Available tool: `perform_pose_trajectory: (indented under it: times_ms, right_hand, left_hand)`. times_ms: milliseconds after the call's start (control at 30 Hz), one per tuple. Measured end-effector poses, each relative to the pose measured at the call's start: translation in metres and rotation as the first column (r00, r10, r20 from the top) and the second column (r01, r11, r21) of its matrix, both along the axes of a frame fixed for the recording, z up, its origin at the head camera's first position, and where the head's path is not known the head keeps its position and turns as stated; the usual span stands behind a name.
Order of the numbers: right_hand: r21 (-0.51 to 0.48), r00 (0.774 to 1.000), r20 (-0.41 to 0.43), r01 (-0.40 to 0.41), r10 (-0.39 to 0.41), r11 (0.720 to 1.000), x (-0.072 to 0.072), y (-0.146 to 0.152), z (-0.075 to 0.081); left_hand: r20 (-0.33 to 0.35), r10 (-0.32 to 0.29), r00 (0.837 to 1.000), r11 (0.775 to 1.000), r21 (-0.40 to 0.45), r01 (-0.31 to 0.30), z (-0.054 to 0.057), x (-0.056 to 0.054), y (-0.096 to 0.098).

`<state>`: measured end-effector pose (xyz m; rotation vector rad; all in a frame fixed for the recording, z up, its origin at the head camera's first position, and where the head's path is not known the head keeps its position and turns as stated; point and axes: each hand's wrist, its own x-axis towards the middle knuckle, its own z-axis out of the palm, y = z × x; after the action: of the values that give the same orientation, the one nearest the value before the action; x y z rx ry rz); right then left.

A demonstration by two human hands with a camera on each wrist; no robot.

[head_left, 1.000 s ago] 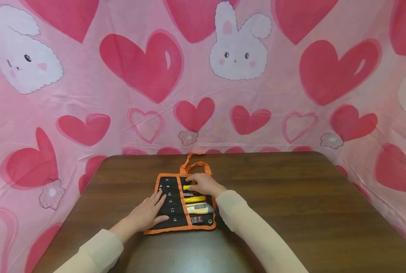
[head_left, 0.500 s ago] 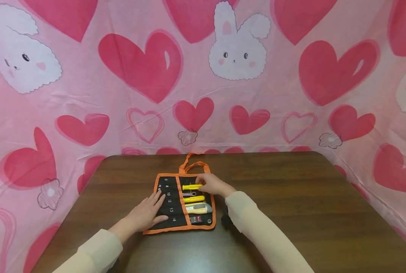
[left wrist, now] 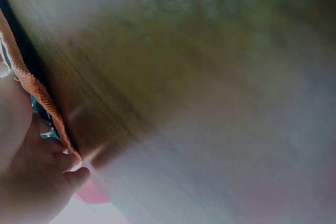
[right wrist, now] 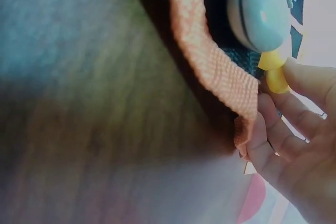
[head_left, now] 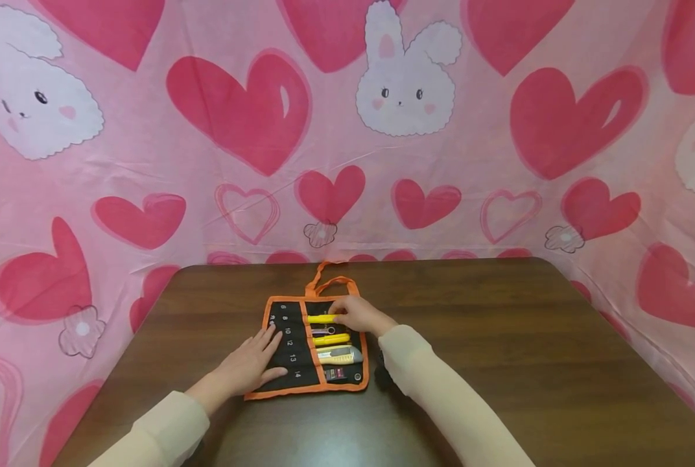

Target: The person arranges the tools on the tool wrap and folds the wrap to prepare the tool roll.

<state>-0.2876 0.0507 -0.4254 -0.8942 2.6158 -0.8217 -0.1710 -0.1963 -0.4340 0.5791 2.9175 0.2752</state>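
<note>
A black tool roll (head_left: 277, 379) with orange edging lies unrolled on the table. My left hand (head_left: 248, 366) rests on its left part with fingers spread, over the printed numbers. At the upper right pocket, my right hand (head_left: 359, 314) pinches a yellow-handled tool (head_left: 318, 319) by the right end of its handle; the tool's other end is hidden. In the right wrist view, the fingertips meet a yellow handle end (right wrist: 277, 81) beside the roll's orange edge. Below it in the pockets sit a small wrench (head_left: 324, 331), another yellow-handled tool (head_left: 331, 339) and a utility knife (head_left: 341, 355).
A small dark packet (head_left: 337, 374) sits in the lowest pocket. Orange straps (head_left: 336, 280) extend from the roll's far side. The brown wooden table (head_left: 499, 344) surrounds the roll, and a pink cloth backdrop (head_left: 336, 143) with hearts and rabbits hangs behind it.
My right hand first shifted right along the yellow handle, uncovering more of it, then moved slightly back left with the handle, which now overlaps the pocket's orange strip. My left hand stays put.
</note>
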Motion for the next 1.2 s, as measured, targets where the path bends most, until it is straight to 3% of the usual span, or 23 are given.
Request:
perform_pose_trajectory:
  times_ms: [300,733,1200]
  right_hand:
    - [0.020,1.000,-0.020,0.018,-0.017,1.000,0.001,-0.002,-0.001]
    - [-0.055,0.997,0.057,0.050,-0.047,0.997,0.007,0.007,0.003]
    - [-0.115,0.999,-0.038,-0.012,0.007,0.993,0.027,0.035,0.015]
  left_hand:
    - [-0.003,-0.007,1.000,1.000,0.001,0.007,0.003,0.002,0.002]
    - [0.012,0.005,1.000,1.000,-0.002,-0.005,0.005,0.003,0.001]
    - [0.048,0.014,0.999,0.997,0.080,-0.018,0.015,0.004,-0.004]
